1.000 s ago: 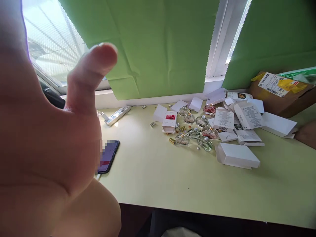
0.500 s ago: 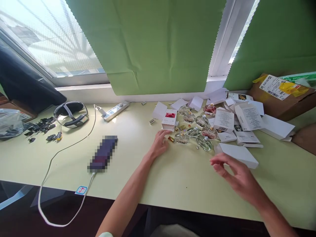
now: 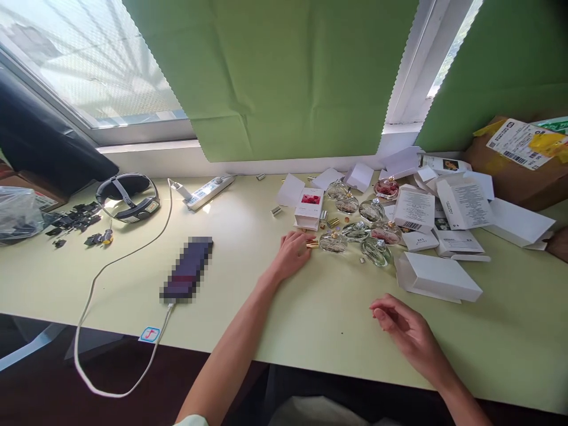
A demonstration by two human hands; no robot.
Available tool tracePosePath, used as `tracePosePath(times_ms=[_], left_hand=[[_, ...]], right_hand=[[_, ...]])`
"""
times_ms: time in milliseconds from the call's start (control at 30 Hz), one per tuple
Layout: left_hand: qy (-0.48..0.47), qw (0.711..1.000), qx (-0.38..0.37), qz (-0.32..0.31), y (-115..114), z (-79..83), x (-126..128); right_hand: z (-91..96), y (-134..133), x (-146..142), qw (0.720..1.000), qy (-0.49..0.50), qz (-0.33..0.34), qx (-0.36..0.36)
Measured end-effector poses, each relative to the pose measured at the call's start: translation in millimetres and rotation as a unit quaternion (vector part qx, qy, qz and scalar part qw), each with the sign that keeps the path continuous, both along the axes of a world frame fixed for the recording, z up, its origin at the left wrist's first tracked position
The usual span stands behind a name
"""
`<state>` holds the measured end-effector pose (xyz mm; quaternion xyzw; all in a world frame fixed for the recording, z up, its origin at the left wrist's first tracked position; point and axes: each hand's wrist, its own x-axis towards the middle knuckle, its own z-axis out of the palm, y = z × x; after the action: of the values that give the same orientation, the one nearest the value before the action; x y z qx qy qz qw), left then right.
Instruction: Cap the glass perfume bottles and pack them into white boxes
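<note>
My left hand (image 3: 291,255) rests on the table with its fingers curled on a small gold perfume cap (image 3: 312,244), part of which sticks out past the fingertips. Just beyond it stands a white perfume box (image 3: 309,207) with a pink picture. To its right lies a clear glass perfume bottle (image 3: 332,242), among several others such as a green-tinted bottle (image 3: 376,252) and a pink one (image 3: 386,188). My right hand (image 3: 406,334) hovers over the near part of the table, loosely curled, thumb apart from the fingers, with nothing visible in it.
Several opened white cartons (image 3: 437,277) are heaped on the right, before a taped cardboard box (image 3: 519,160). Silver caps (image 3: 276,210) lie scattered. On the left are a phone (image 3: 187,269) on a white cable, a power strip (image 3: 210,193), a headset (image 3: 128,198) and black parts (image 3: 75,218).
My left fingers have moved onto the gold cap, which lay beside them before. My right hand has drawn back toward me, away from the white carton. The view has shifted slightly.
</note>
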<state>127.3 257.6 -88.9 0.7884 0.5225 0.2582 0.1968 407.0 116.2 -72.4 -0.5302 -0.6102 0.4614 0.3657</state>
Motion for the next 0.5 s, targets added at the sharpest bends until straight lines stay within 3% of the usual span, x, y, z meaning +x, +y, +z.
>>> tracePosePath(times_ms=[67, 167, 233, 333, 400, 500], left_hand=[[-0.004, 1.000, 0.003, 0.014, 1.2, 0.1, -1.3], [-0.017, 0.999, 0.014, 0.037, 3.1, 0.8, -3.5], [-0.029, 0.998, 0.023, 0.050, 4.4, 1.1, -5.1], [-0.052, 0.996, 0.039, 0.069, 6.7, 0.4, -7.9], [-0.064, 0.993, 0.051, 0.082, 8.3, -0.6, -10.3], [-0.072, 0.991, 0.061, 0.095, 10.2, -2.0, -13.8]], right_hand=[[18.2, 12.1, 3.0, 0.998, -0.029, 0.042, 0.036], [66.3, 45.0, 11.8, 0.983, -0.089, 0.102, 0.125], [103.9, 72.0, 20.0, 0.972, -0.113, 0.086, 0.186], [147.4, 108.5, 34.3, 0.962, -0.175, 0.006, 0.210], [160.4, 126.6, 44.5, 0.959, -0.196, -0.005, 0.204], [159.1, 145.7, 59.7, 0.962, -0.219, 0.002, 0.165]])
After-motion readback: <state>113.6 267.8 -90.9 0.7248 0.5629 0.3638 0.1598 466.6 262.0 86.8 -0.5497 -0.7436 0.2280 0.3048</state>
